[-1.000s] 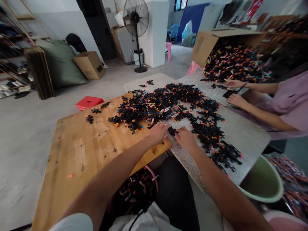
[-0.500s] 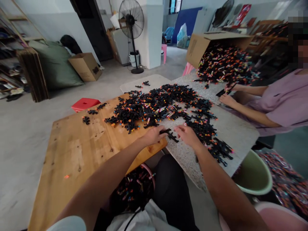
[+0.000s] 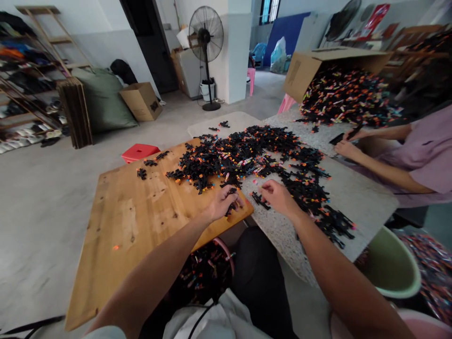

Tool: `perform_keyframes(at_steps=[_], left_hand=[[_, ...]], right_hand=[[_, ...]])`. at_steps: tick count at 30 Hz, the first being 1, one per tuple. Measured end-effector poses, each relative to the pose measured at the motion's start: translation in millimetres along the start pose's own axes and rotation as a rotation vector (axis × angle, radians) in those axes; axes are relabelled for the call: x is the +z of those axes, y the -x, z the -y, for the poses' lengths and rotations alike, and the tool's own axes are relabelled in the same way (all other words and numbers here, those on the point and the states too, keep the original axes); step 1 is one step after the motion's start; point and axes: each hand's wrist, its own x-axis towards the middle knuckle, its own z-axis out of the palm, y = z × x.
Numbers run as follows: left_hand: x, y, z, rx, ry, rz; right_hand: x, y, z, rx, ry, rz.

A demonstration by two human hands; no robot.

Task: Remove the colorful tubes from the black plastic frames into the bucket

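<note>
Left hand [image 3: 221,205]: shifting over wood [image 3: 144,221], fingers curling round a gun [image 3: 230,206]
Right hand [image 3: 278,197]: bending fingers beside another gun [image 3: 260,201], pinch unclear

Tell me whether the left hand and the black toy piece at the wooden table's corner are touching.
Touching. The head view shows the left hand with its fingers curled on the black toy piece, part showing below them.

The head camera looks forward and down from above the wearer's lap [image 3: 263,268], with the left hand [image 3: 225,202] and right hand [image 3: 278,197] fairly close, mid-view. It faces across a wooden table [image 3: 148,230], left, and a speckled table [image 3: 356,188], right, toward a far fan [image 3: 205,36].
</note>
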Motion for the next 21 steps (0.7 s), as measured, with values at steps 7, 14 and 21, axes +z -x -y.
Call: perform_keyframes(at_steps=[7,14,21], left_hand=[[13.6,14,-8,0.251,-0.257,0.014],[28.6,11,6,0.1,-0.132,-0.18],[23.4,27,1,0.084,-0.025,-0.136]], right_hand=[[23,46,46,-0.086,-0.555,0.049],[66,63,57,-0.062,-0.431,-0.188],[55,63,57,-0.217,-0.361,-0.194]])
